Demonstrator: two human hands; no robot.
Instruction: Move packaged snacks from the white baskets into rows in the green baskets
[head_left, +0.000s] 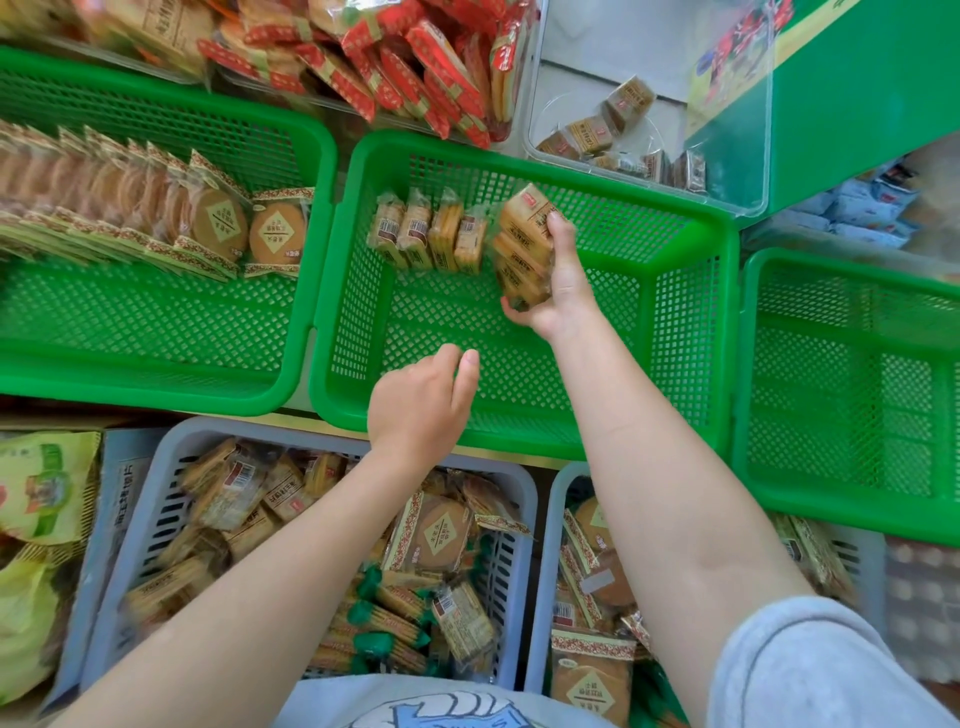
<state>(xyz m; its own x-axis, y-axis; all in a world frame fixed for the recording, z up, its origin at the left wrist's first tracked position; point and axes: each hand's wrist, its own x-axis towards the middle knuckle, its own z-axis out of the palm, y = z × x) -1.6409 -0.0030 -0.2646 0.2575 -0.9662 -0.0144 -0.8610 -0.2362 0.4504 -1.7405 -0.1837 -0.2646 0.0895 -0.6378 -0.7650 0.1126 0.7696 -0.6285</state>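
Cracker packs (522, 249) are gripped by the right hand (561, 291), just beside 4 standing packs (428, 236) in the green basket (519, 415); left hand (421, 405) is held loose, nothing in it.

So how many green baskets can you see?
3: the left green basket with round biscuit packs, the middle green basket where the right hand works, and the right green basket, partly cut off.

Little here can truly be read. The round biscuit packets (270, 235) in the left green basket (156, 374) carry a diamond-shaped label of Chinese characters, too blurred to make out. Barcode stickers show on the small cracker packs (415, 234) in the middle green basket (519, 426), digits illegible. The packs (522, 249) held in the right hand (561, 291) bear a red logo and unreadable print.
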